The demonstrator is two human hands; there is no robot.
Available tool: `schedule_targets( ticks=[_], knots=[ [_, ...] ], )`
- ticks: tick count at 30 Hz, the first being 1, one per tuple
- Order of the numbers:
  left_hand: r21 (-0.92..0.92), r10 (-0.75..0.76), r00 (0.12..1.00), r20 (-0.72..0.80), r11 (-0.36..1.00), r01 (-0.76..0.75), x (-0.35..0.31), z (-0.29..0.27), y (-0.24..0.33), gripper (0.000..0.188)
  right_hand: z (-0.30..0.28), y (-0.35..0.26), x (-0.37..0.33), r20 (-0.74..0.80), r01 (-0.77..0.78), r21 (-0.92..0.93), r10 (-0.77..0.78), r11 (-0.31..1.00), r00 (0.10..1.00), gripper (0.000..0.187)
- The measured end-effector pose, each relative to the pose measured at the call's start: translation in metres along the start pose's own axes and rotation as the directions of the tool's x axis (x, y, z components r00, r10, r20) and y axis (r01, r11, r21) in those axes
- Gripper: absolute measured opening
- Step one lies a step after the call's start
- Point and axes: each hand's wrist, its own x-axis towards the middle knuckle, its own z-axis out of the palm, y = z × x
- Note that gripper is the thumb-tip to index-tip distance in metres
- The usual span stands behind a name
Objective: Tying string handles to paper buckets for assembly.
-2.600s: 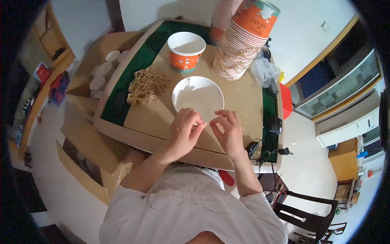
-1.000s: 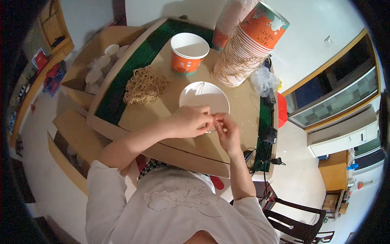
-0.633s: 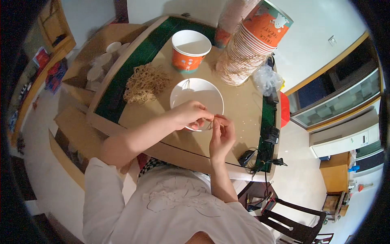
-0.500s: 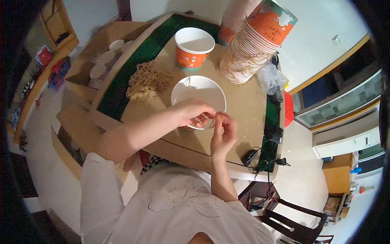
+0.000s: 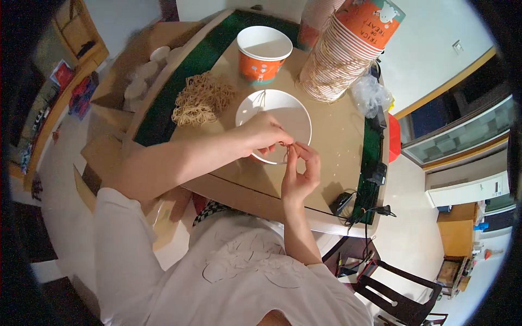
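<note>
A white-lined paper bucket (image 5: 285,111) stands open toward me at the table's near side, and a short loop of cord (image 5: 263,98) shows at its far rim. Over its near rim my left hand (image 5: 263,135) is closed, thumb and fingers pinching a thin tan cord (image 5: 287,154). Facing it, my right hand (image 5: 302,169) pinches the same cord, fingertips almost touching the left ones. How the cord meets the bucket is hidden by my fingers. Just left of the bucket lies a tangled heap of tan cords (image 5: 204,99).
Behind stands an orange bucket (image 5: 261,68) with a white inside. A tall leaning stack of buckets (image 5: 340,62) rises at the back right, beside a clear plastic bag (image 5: 371,96). Black adapters and cables (image 5: 375,174) line the right edge. Left of the table are cardboard boxes (image 5: 111,122).
The whole view has shifted a little, the tabletop things now sitting higher and further right. Both hands stay together at the near rim, still pinching, with the fingers slightly rearranged.
</note>
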Motion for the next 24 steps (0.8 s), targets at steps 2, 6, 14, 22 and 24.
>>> schedule_targets(
  ticks=[2,6,14,22,24],
  knots=[
    [0.013,0.005,1.0,-0.021,1.0,-0.005,0.0,0.001,0.0,0.011,0.0,0.002,-0.001,0.012,0.008,-0.021,-0.008,1.0,1.0,0.011],
    [0.135,0.059,0.996,-0.069,0.99,-0.049,0.002,0.005,0.001,0.014,-0.002,0.002,0.0,0.019,-0.063,0.0,0.063,0.998,0.998,0.012],
    [-0.147,0.075,0.996,-0.056,0.986,-0.083,0.01,0.011,-0.014,0.015,-0.005,-0.002,-0.004,0.081,-0.055,-0.103,0.064,0.993,0.995,0.022],
    [-0.079,0.051,0.999,0.009,0.996,-0.051,0.002,0.002,-0.014,0.016,-0.022,-0.006,0.001,0.211,-0.169,0.011,0.163,0.985,0.964,0.028],
    [-0.069,0.083,0.997,0.009,0.994,-0.082,-0.001,0.003,-0.013,0.016,-0.024,-0.007,0.005,0.22,-0.184,0.022,0.175,0.983,0.96,0.028]
  ],
)
